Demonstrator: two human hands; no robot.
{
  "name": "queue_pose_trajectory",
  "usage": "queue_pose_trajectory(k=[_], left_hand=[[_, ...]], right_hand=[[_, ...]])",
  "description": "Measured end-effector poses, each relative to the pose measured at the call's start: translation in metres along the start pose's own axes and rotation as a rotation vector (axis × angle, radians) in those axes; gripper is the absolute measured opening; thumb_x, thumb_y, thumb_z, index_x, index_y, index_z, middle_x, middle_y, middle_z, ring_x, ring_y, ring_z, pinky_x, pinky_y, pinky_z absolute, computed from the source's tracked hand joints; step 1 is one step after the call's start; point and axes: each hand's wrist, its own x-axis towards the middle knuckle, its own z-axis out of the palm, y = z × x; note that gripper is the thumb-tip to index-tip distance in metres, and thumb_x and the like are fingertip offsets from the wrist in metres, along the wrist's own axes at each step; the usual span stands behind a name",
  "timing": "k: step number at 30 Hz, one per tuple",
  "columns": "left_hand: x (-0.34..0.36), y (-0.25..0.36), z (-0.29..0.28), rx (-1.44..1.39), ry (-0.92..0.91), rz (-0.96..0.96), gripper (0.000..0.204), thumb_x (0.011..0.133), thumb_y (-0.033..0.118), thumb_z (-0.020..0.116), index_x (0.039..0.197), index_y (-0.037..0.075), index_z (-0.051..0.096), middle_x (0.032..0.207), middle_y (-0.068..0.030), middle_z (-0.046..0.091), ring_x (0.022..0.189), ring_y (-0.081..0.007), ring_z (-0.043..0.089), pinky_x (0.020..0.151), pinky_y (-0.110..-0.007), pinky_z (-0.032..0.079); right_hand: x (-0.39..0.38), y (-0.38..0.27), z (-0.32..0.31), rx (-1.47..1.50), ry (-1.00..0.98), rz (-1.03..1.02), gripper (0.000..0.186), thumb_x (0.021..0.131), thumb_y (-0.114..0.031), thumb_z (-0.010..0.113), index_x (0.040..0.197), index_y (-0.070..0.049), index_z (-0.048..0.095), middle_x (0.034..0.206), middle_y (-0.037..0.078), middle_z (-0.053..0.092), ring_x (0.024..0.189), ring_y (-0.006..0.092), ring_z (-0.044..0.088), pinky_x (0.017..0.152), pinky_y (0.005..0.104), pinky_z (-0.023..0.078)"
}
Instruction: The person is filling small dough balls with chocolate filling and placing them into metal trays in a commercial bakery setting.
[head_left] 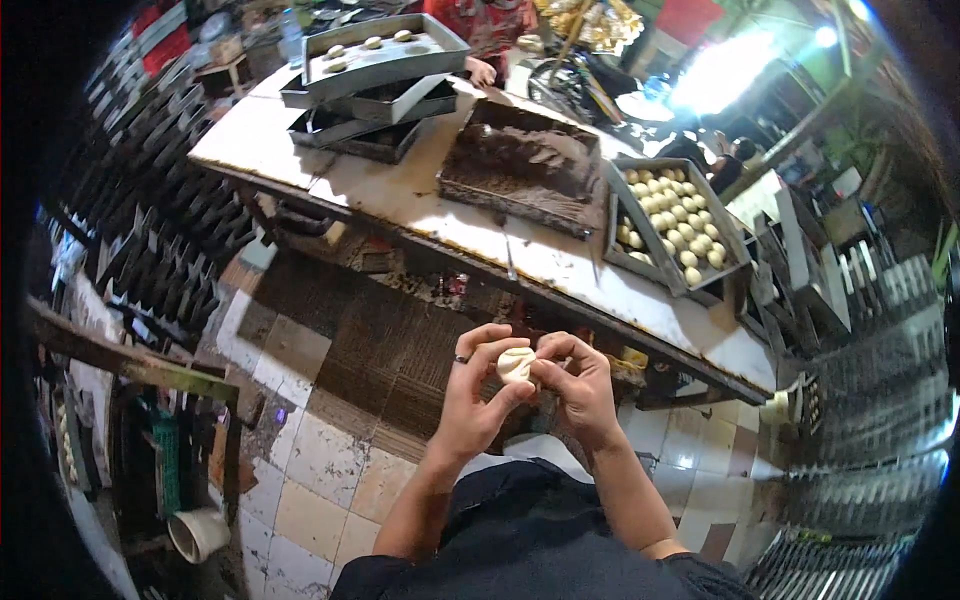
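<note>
Pale dough, a small round ball (pixel 516 363), sat just below the middle of the frame, pinched between both hands over the person's lap. The left hand (pixel 478 385), a ring on one finger, was curled around the ball from the left with its fingers arched over the top, closed on the dough rather than spread. The right hand (pixel 578 385) met it from the other side, thumb and fingertips pressed to the ball's edge, also closed on it. Held this way, each hand seemed to brace the soft lump against the other so it could be shaped without a surface beneath it.

Above the hands a long worktable (pixel 560 265) with a worn, light top ran from the upper left toward the right of the frame. Near its middle lay a dark tray (pixel 520 165) of brown filling, within arm's reach of the ball. Right of it a metal tray (pixel 672 225) held rows of finished pale balls packed side by side. At the upper left several empty metal trays (pixel 365 100) were stacked, the topmost carrying a few pieces. Another person's hand (pixel 484 72) rested at the far edge of the table. Tiled floor (pixel 320 460) showed at the lower left
</note>
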Motion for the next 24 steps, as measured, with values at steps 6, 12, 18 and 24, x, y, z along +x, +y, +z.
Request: queue_pose_trajectory(k=[6, 12, 18, 24], left_hand=[[-0.009, -0.005, 0.049, -0.122, 0.074, -0.225, 0.024, 0.106, 0.015, 0.058, 0.117, -0.001, 0.072, 0.106, -0.0074, 0.074, 0.097, -0.0152, 0.068, 0.089, -0.029, 0.053], [-0.029, -0.003, 0.161, 0.015, -0.325, -0.073, 0.044, 0.11, 0.025, 0.051, 0.145, -0.002, 0.055, 0.144, -0.0185, 0.06, 0.131, -0.0261, 0.059, 0.109, -0.037, 0.046], [-0.048, -0.045, 0.285, 0.227, -0.457, -0.183, 0.032, 0.108, 0.021, 0.054, 0.128, -0.002, 0.067, 0.123, -0.0185, 0.071, 0.11, -0.026, 0.069, 0.094, -0.035, 0.054], [-0.046, -0.032, 0.364, 0.309, -0.77, -0.338, 0.041, 0.113, 0.03, 0.042, 0.115, -0.003, 0.066, 0.096, -0.0128, 0.068, 0.086, -0.0195, 0.065, 0.08, -0.036, 0.054]], right_hand=[[-0.052, -0.031, -0.013, -0.595, 0.096, -0.372, 0.017, 0.089, 0.003, 0.076, 0.105, -0.002, 0.077, 0.106, 0.005, 0.07, 0.095, 0.0113, 0.067, 0.074, 0.0266, 0.055], [-0.091, -0.049, -0.135, -0.224, 0.232, -0.228, 0.019, 0.092, 0.004, 0.074, 0.11, 0.0, 0.071, 0.099, 0.001, 0.069, 0.085, 0.0078, 0.065, 0.07, 0.0225, 0.054], [-0.155, -0.065, -0.255, -0.522, 0.276, -0.43, 0.019, 0.09, 0.001, 0.076, 0.11, 0.002, 0.076, 0.102, 0.009, 0.073, 0.091, 0.0132, 0.069, 0.078, 0.0271, 0.058], [-0.186, -0.052, -0.329, -0.211, 0.423, -0.144, 0.015, 0.092, 0.006, 0.07, 0.105, 0.003, 0.076, 0.099, 0.009, 0.071, 0.088, 0.013, 0.068, 0.076, 0.0259, 0.056]])
